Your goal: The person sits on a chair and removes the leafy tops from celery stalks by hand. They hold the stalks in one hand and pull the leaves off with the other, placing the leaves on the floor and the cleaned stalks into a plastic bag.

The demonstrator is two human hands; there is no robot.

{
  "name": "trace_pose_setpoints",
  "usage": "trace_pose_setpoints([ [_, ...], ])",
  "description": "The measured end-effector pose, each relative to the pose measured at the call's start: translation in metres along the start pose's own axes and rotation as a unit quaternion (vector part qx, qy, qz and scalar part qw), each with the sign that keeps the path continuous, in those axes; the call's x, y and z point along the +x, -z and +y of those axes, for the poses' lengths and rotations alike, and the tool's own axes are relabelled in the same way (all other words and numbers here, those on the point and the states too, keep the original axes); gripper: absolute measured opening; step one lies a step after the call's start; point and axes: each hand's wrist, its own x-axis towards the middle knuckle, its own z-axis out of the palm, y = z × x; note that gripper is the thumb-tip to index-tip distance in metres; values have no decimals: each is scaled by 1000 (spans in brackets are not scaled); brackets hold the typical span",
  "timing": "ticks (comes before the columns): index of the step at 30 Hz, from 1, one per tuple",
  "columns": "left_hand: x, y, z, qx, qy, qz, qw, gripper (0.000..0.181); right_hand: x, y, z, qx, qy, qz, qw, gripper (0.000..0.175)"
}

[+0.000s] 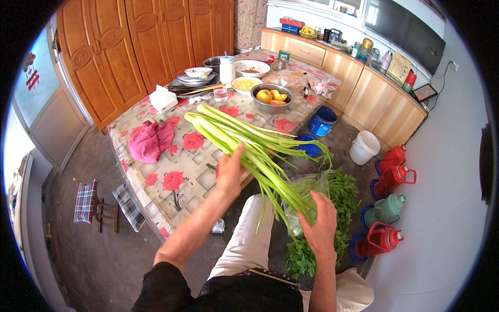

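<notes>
A long bunch of green celery stalks [249,150] lies slantwise across both hands, its pale base over the table and its thin ends towards my lap. My left hand [230,169] grips it near the middle, the thumb on top. Around the lower right end my right hand [320,218] is curled; the stalks hide part of that grip. Beneath them, to the right, celery leaves [343,206] lie in a pile beside a clear plastic bag [323,183]. The table [202,171] has a rose-patterned cover.
On the table are a pink cloth [150,142], a tissue pack [163,98], a metal bowl of fruit [271,105] and several dishes. Blue buckets [322,121], a white bucket [364,148] and red and green thermos jugs [386,210] stand at the right. Low stools [130,206] are at the left.
</notes>
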Motion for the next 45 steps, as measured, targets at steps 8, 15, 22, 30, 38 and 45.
trace_pose_setpoints([
  [8,131,82,36,64,-56,127,988,34,-28,-5,29,140,-109,50,983,28],
  [15,144,115,33,406,-55,132,903,40,-55,5,58,153,-178,33,972,21],
  [22,106,102,26,235,-35,96,966,40,-95,1,91,242,-255,77,933,17],
  [30,-4,-13,-6,197,-139,4,970,44,-139,-22,152,323,-295,97,894,16],
  [38,-87,-95,-189,244,105,-364,893,24,-159,-74,219,413,-439,114,790,20],
  [45,-101,-74,-332,325,223,-285,874,30,-149,-134,311,40,-437,36,898,50],
])
